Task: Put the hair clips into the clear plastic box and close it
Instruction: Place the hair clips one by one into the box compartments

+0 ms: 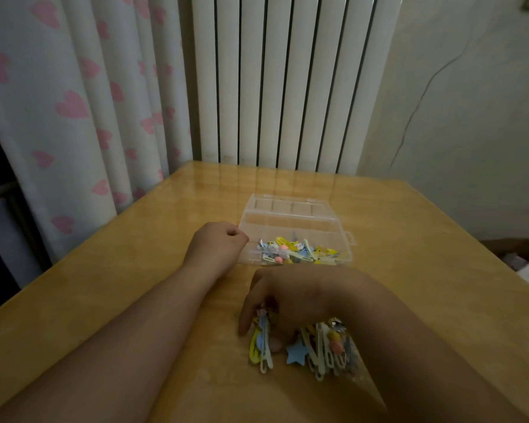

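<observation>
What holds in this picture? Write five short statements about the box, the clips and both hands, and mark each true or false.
1. The clear plastic box stands open, lid tilted back. True.
2. That box holds nothing yet. False: colourful hair clips already lie in its near part.
3. The right hand grips a few clips from the loose pile of hair clips on the light wooden table. True.
4. The left hand lies flat inside the box. False: it is curled at the box's left end, outside it.
5. The pile's star-shaped clip is red. False: the star-shaped clip is blue.
</observation>
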Demonstrator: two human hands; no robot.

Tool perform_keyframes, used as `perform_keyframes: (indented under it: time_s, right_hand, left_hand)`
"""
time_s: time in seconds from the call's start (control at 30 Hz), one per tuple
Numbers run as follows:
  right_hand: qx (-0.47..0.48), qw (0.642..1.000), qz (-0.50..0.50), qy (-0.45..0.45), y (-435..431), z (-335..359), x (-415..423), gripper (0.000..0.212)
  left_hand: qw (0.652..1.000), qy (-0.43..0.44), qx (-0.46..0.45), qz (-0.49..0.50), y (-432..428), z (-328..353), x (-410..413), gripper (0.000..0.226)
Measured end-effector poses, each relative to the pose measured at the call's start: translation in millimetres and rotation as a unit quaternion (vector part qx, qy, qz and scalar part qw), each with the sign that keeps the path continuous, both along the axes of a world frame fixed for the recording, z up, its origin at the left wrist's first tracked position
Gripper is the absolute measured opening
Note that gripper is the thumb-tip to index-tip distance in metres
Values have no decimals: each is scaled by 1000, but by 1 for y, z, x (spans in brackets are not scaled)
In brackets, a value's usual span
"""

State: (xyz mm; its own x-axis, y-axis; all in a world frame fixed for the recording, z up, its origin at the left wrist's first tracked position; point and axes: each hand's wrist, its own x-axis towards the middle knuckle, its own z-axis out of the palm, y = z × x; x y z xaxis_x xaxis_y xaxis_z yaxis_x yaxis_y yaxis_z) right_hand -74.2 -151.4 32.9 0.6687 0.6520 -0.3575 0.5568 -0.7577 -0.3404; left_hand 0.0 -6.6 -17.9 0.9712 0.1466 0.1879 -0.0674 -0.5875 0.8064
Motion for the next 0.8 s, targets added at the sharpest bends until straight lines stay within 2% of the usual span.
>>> perform_keyframes:
  time_s: [0.13,0.33,0.8]
  right_hand:
    - [23,1000,-18,-9,4,-5,2,25]
    - [-4,999,-33,-29,0,-8,5,20]
    - [30,999,-16,20,-3,-6,4,43]
  left_hand:
    - [1000,-2,1,-3,0,0,1,19]
    - [1000,-1,2,-3,-1,1,0,20]
    - [1000,-4,13,0,-1,1,-1,19]
